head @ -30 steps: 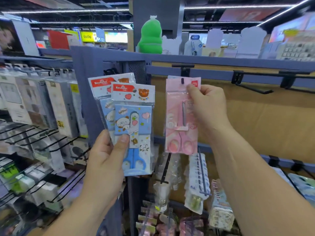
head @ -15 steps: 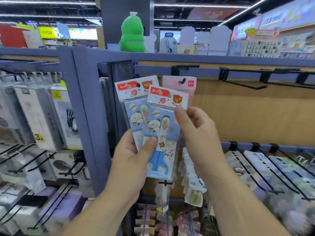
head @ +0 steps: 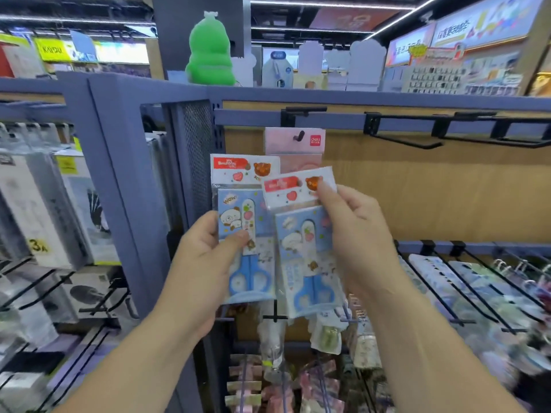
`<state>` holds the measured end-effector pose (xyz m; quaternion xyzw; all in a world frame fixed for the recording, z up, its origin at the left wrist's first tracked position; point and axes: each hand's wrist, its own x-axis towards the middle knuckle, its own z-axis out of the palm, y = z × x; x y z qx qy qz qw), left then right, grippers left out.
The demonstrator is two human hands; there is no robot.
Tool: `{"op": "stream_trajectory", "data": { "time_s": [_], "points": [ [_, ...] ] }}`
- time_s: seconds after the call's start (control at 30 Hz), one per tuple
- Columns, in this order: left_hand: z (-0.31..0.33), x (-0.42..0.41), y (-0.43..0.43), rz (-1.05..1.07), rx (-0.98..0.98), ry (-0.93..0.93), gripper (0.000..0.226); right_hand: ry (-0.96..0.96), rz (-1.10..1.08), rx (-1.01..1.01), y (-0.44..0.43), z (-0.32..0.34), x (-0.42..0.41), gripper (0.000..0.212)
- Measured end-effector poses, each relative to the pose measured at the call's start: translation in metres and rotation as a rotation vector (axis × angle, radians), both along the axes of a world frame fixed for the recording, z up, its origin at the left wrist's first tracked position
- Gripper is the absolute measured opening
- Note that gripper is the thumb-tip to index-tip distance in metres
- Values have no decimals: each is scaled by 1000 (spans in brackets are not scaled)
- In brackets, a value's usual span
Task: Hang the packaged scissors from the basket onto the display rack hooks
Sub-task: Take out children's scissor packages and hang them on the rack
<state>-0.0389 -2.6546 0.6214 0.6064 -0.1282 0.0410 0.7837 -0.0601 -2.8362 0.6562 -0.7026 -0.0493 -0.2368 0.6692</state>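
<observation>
Two packs of blue scissors with cartoon bear cards are held in front of the rack. My left hand (head: 205,263) grips the left pack (head: 244,234) at its lower left, thumb across the front. My right hand (head: 357,236) pinches the right pack (head: 304,251) by its upper right corner, and this pack tilts slightly. Behind them a pink scissors pack (head: 295,144) hangs on a black hook (head: 299,135) of the top rail. The basket is not in view.
Empty black hooks (head: 417,141) jut from the top rail to the right. Lower hooks (head: 477,287) at right carry packaged goods. More packs hang below my hands (head: 274,347). A blue rack post (head: 119,186) stands left, with boxed goods (head: 44,210) beyond it.
My right hand left the hung pink pack, came down to the blue packs in my left hand and drew one off to the right. The view shifted right.
</observation>
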Motion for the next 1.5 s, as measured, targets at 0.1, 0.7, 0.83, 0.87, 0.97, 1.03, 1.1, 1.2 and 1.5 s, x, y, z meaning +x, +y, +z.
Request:
{"op": "stream_trajectory", "data": {
  "time_s": [0.1, 0.7, 0.83, 0.87, 0.97, 1.03, 1.1, 1.2, 1.5],
  "points": [
    [2, 8, 10, 75, 48, 42, 21, -33, -37, -82, -11, 25, 2, 47],
    [25, -21, 25, 236, 95, -106, 10, -182, -279, -407, -23, 62, 40, 52],
    [29, -23, 24, 226, 122, -114, 9, -189, -238, -421, -22, 67, 39, 55],
    [30, -22, 24, 226, 133, -111, 9, -202, -239, -438, -22, 67, 39, 56],
    [31, -20, 24, 227, 143, -109, 13, -228, -251, -486, -22, 69, 41, 59],
    [32, -19, 22, 219, 147, -106, 19, -211, -245, -492, -26, 67, 46, 61],
    [36, -17, 18, 193, 161, -105, 16, -165, -223, -471, -30, 64, 51, 62],
    [46, -13, 8, 112, 176, -107, 14, -68, -162, -415, -35, 56, 57, 62],
    [74, 9, -17, -64, 210, -70, 18, 23, 87, -334, -49, 49, 56, 44]
  ]
}}
